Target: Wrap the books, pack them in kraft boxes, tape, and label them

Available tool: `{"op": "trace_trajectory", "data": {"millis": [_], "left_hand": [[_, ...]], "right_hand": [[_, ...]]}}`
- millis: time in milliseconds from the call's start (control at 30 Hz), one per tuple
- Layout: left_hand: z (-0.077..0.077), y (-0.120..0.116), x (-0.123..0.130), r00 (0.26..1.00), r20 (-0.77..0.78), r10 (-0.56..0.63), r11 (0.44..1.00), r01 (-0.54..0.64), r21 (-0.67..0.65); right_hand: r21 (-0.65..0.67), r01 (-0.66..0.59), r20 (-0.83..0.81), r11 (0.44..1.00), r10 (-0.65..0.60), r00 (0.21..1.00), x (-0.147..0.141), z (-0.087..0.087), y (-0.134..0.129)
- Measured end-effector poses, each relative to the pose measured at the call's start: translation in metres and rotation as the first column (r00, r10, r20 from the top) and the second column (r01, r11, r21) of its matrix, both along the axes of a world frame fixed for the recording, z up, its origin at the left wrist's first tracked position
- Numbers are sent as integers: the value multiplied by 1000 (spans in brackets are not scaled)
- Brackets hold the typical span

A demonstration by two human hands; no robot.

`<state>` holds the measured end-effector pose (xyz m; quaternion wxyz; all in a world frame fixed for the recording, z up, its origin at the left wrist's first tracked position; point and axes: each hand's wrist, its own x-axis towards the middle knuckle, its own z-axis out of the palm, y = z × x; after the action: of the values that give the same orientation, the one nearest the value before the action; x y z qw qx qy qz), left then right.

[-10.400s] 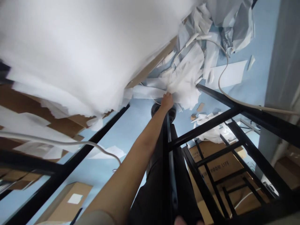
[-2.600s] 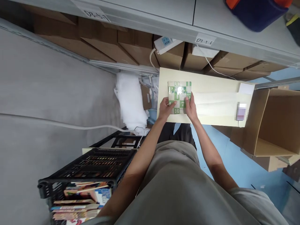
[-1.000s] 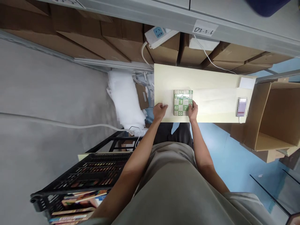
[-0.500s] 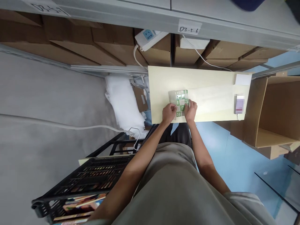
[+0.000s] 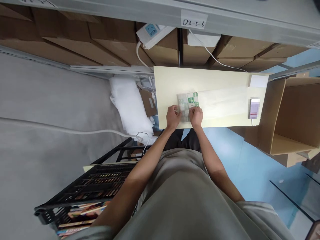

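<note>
On the pale yellow board (image 5: 167,78) lies a flat green-and-white item, perhaps a book (image 5: 193,98). A thin, cloudy white wrapping sheet (image 5: 222,103) runs from it to the right, and a folded-over part covers its left half. My left hand (image 5: 173,116) is closed at the left edge of the covered part, its fingertips on the sheet. My right hand (image 5: 196,116) lies over the lower right part of the item, fingers bent and pressing the sheet against it. The fingertips' exact hold is partly hidden.
A purple blurred device (image 5: 254,109) and a white slip (image 5: 258,81) lie at the board's right end. An open carton (image 5: 278,116) stands beyond. White foam sheets (image 5: 128,103) and a black crate of books (image 5: 95,186) are leftward. Shelved boxes (image 5: 112,43) and a power strip (image 5: 152,33) line the back.
The sheet now covers the left half of the green-and-white item, which was mostly uncovered before. Both hands have shifted slightly left, the right one now onto the item. The view has tilted a little.
</note>
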<state>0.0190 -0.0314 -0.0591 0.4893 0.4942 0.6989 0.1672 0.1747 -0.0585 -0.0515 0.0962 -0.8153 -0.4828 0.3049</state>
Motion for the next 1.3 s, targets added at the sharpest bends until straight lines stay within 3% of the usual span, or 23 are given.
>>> {"op": "trace_trajectory", "data": {"millis": [100, 267, 467, 600, 767, 1100, 1300], "left_hand": [[-2, 2, 5, 997, -63, 49, 991, -56, -121], [5, 12, 20, 1000, -24, 17, 946, -24, -322], [40, 7, 45, 995, -96, 16, 972, -38, -230], [62, 1, 76, 994, -104, 11, 987, -28, -156], [74, -2, 126, 992, -95, 83, 990, -94, -110], [71, -7, 202, 971, -155, 184, 980, -192, -42], [45, -4, 249, 968, -199, 152, 984, -168, -67]], "right_hand": [[21, 3, -1, 1000, -3, 1000, 0, -1, -3], [38, 25, -58, 999, -23, 998, 9, -10, -1], [143, 62, -363, 988, -6, 932, 45, -16, -3], [211, 84, -534, 974, 43, 845, 78, -3, -15], [150, 44, -621, 988, 59, 782, 113, 12, -39], [130, -92, -694, 987, 158, 702, 165, -17, -47], [119, -200, -516, 973, 232, 824, 209, -33, -41]]}}
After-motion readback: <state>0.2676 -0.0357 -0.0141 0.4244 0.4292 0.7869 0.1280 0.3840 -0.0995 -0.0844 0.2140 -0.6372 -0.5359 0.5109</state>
